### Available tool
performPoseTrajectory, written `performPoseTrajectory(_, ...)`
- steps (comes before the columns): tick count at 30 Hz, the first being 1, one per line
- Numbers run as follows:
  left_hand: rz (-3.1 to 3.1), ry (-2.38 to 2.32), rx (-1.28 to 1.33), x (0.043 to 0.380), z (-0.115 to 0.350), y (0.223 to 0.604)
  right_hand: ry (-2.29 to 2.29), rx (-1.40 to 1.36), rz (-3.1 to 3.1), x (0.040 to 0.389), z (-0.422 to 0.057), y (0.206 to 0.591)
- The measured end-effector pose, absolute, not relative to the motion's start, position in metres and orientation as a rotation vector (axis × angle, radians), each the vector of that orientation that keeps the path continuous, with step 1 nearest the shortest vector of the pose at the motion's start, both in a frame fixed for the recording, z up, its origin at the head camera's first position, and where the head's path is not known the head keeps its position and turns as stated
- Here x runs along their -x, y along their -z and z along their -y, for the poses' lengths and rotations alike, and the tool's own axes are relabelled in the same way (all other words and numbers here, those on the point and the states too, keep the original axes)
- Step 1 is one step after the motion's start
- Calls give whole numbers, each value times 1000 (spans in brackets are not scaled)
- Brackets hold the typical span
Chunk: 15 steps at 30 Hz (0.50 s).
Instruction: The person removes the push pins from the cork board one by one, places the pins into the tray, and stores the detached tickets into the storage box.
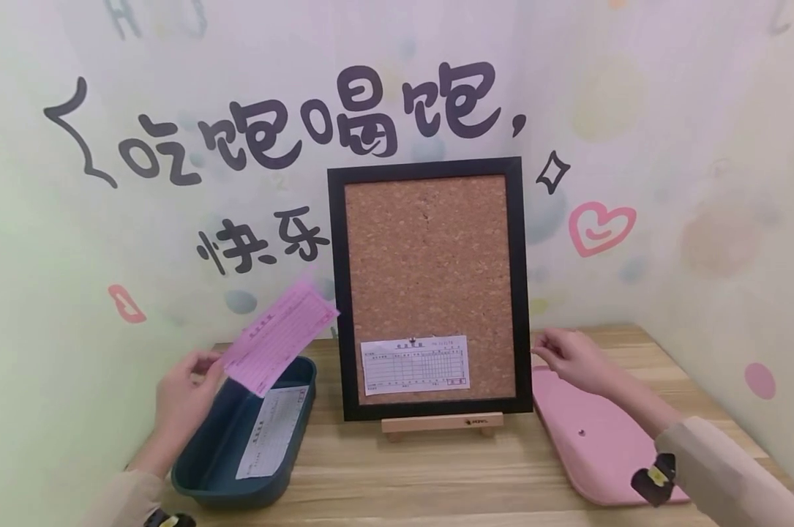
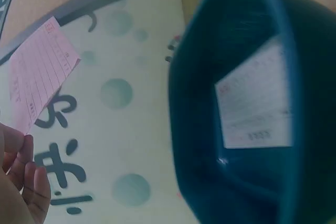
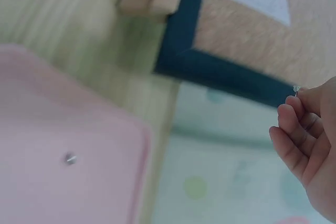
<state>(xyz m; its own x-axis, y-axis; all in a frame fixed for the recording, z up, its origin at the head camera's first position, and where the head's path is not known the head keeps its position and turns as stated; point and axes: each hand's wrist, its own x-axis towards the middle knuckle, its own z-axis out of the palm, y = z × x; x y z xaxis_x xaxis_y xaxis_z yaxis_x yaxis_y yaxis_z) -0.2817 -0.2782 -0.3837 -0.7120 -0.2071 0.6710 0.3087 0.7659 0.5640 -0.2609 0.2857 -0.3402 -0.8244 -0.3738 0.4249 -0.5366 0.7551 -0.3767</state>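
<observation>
On the tabletop (image 1: 436, 483), a blue bin (image 1: 238, 495) holds a white slip (image 1: 271, 432) and a pink tray (image 1: 607, 454) bears a shiny stud (image 1: 582, 432). Near the bin, the left hand (image 1: 189, 388) pinches a pink slip (image 1: 281, 337) at one end; near the tray, the right hand (image 1: 571, 359) pinches a clear pin (image 3: 296, 89) beside the corkboard (image 1: 429, 263). A second white slip (image 1: 413, 366) is tacked low there, before a lettered wall (image 1: 699, 110).
</observation>
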Motion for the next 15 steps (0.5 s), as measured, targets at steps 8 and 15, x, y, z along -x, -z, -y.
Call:
performPoseTrajectory(8,2302,861,-171,230,273,373,-821,-605,2688,243,-326,372)
performPoseTrajectory(15,2310,864,-289,218,272,383,-849,-551,2680,230,-351,400)
